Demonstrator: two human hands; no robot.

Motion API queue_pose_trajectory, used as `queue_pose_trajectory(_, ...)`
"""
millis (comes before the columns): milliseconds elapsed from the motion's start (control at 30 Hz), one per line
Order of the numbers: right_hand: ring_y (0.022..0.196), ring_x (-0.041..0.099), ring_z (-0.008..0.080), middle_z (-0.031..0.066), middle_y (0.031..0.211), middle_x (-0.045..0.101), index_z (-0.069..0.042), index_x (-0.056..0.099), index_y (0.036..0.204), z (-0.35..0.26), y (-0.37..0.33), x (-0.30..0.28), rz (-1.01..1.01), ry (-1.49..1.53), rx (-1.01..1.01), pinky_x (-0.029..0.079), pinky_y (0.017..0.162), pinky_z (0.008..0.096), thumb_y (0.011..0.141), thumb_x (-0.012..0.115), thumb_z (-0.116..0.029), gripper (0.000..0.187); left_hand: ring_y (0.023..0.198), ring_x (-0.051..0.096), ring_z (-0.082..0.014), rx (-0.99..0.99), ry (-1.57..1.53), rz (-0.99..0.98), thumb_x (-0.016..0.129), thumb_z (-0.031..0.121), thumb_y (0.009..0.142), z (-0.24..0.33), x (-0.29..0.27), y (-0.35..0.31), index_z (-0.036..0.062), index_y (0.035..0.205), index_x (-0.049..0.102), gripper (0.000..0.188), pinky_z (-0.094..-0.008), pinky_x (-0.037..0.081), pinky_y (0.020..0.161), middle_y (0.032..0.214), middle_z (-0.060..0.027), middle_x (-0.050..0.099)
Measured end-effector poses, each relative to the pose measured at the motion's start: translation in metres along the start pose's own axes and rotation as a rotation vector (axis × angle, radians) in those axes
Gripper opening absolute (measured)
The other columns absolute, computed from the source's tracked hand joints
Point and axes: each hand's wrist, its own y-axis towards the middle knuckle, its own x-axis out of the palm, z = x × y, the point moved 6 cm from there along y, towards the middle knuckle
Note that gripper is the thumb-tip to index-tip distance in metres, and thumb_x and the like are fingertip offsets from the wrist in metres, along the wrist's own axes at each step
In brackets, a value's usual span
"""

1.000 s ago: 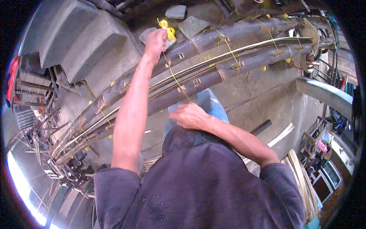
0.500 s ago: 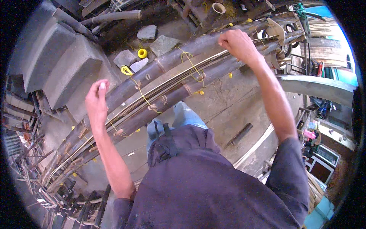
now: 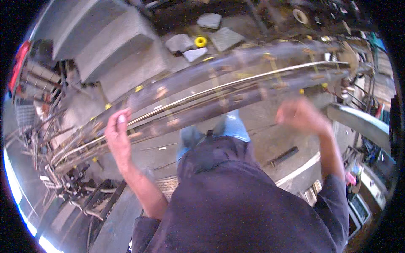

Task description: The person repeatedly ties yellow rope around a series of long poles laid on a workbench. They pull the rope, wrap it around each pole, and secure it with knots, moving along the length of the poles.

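Two long dark bamboo poles lie side by side across the view, tied across with yellow cords on small wooden pegs. Thin pale strips run lengthwise between them. My left hand is over the left part of the poles, thumb and fingers pressed together in a pinch; what they hold, if anything, is hidden. On the near side of the poles, at the right, my right hand hangs apart from them. Motion smears its fingers.
Beyond the poles lie several grey stone slabs around a yellow roll. Concrete steps rise at the far left. A short dark tube lies on the floor near my right arm. Stacked wooden pieces stand at the lower left.
My right hand has dropped from above the far pole to the near side. My left hand stays over the poles' left part, its fingers now pinched. The whole view has turned and shifted.
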Motion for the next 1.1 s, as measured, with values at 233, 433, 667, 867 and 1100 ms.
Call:
queue_pose_trajectory(233, 0.084, 0.063, 0.0171, 0.0060, 0.092, 0.065, -0.005, 0.051, 0.127, -0.074, 0.157, 0.286, 0.096, 0.956, 0.167, 0.051, 0.070, 0.0317, 0.091, 0.066, -0.025, 0.044, 0.094, 0.067, -0.0213, 0.231, -0.115, -0.470, 0.059, 0.020, 0.094, 0.017, 0.035, 0.005, -0.0007, 0.108, 0.064, 0.025, -0.0329, 0.050, 0.087, 0.101, -0.0133, 0.069)
queue_pose_trajectory(433, 0.086, 0.065, 0.0301, 0.0089, 0.083, 0.065, -0.007, 0.071, 0.085, -0.278, 0.082, 0.097, 0.420, -0.766, -0.331, 0.053, 0.071, 0.0418, 0.077, 0.068, -0.019, 0.014, 0.096, 0.066, -0.0309, 0.494, 0.418, -0.331, 0.059, 0.027, 0.092, -0.019, 0.078, -0.004, 0.0055, 0.111, 0.067, 0.029, -0.0406, 0.048, 0.091, 0.105, -0.0145, 0.069)
queue_pose_trajectory(667, 0.092, 0.068, 0.0296, 0.0165, 0.100, 0.070, -0.009, 0.072, 0.098, -0.306, 0.251, 0.079, 0.315, -0.410, -0.541, 0.055, 0.078, 0.0395, 0.082, 0.063, -0.026, 0.025, 0.077, 0.066, -0.0328, 0.586, 0.385, -0.105, 0.060, 0.030, 0.090, -0.034, 0.090, 0.005, 0.0104, 0.094, 0.071, 0.024, -0.0442, 0.050, 0.072, 0.084, -0.0122, 0.069)
queue_pose_trajectory(867, 0.060, 0.059, 0.0238, 0.0078, 0.069, 0.063, -0.005, 0.060, 0.073, -0.199, 0.293, 0.067, 0.504, 0.416, -0.563, 0.048, 0.056, 0.0400, 0.095, 0.050, -0.029, 0.034, 0.070, 0.066, -0.0344, 0.555, 0.419, -0.108, 0.063, 0.029, 0.087, -0.017, 0.093, 0.006, 0.0103, 0.087, 0.071, 0.020, -0.0431, 0.052, 0.064, 0.079, -0.0130, 0.069)
queue_pose_trajectory(1100, 0.074, 0.067, 0.0353, 0.0164, 0.071, 0.065, -0.008, 0.061, 0.079, -0.157, 0.172, 0.265, 0.132, -0.199, -0.669, 0.054, 0.066, 0.0451, 0.092, 0.050, -0.029, 0.028, 0.079, 0.069, -0.0186, 0.234, 0.040, -0.257, 0.056, 0.029, 0.095, -0.014, 0.090, 0.009, 0.0036, 0.088, 0.068, 0.029, -0.0352, 0.051, 0.070, 0.082, -0.0100, 0.071)
